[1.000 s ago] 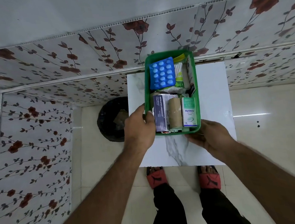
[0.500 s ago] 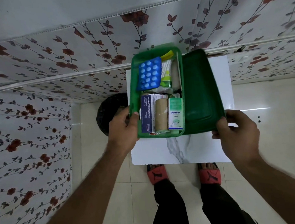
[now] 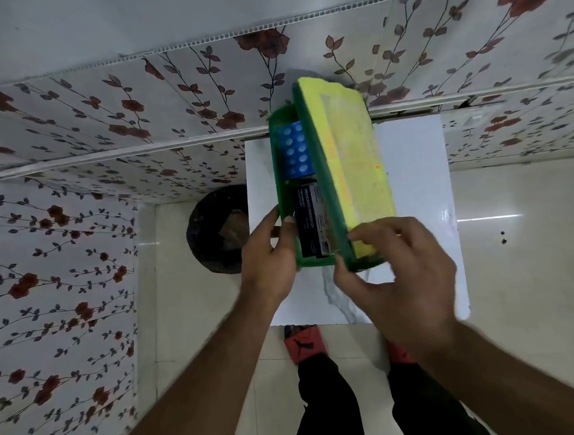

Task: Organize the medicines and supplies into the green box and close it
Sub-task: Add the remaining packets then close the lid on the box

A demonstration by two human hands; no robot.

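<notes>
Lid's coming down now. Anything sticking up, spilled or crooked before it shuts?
Nothing spilled. The lid is only half down, tilted over the green box, held by the right hand while the left hand steadies the box. The blue blister pack lies propped at an angle near the rim and might catch.

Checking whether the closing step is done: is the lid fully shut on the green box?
No: the lid is tilted, with the blue blister pack showing inside the green box.

One box [image 3: 285, 196], one lid [image 3: 350, 164], one blister pack [image 3: 294, 153], one carton [image 3: 308, 222], two hands, one table [image 3: 416, 173], one bin [image 3: 216, 229], two sandals.
</notes>
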